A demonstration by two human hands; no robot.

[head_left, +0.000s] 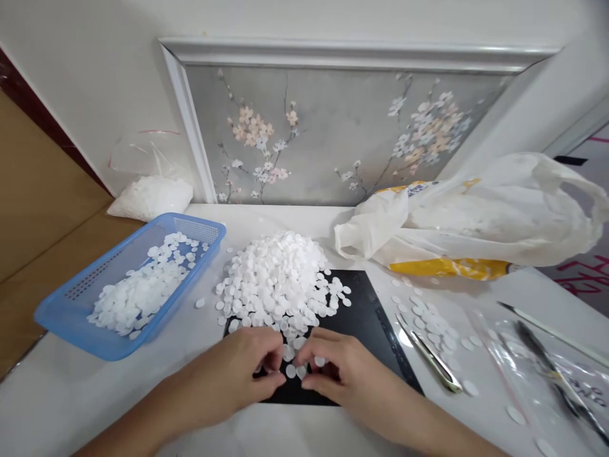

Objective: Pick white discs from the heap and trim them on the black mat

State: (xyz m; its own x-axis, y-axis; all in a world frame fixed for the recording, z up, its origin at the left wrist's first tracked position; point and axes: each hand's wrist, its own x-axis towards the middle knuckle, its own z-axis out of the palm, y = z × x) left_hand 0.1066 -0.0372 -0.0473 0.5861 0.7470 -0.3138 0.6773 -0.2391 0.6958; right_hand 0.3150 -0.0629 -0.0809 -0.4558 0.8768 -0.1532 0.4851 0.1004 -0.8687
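Over the black mat (354,327), my left hand (247,365) has its fingers curled toward the thumb; what lies between them, if anything, is hidden. Facing it, my right hand (340,368) is closed, with a small white disc (320,361) showing among its curled fingers. Between the two sets of fingertips lie several loose, translucent white discs (290,371), one touching the right fingertips. Just beyond both hands rises a large heap of the same discs (276,273), spread over the back of the mat and onto the white table.
A blue plastic basket (157,330) with more discs stands at left, before a clear bag of white material (152,197). On the right are a plastic carrier bag (457,216), metal tweezers (435,362), scattered discs (435,324), a zip bag (514,355) and a dark pen-like tool (537,346).
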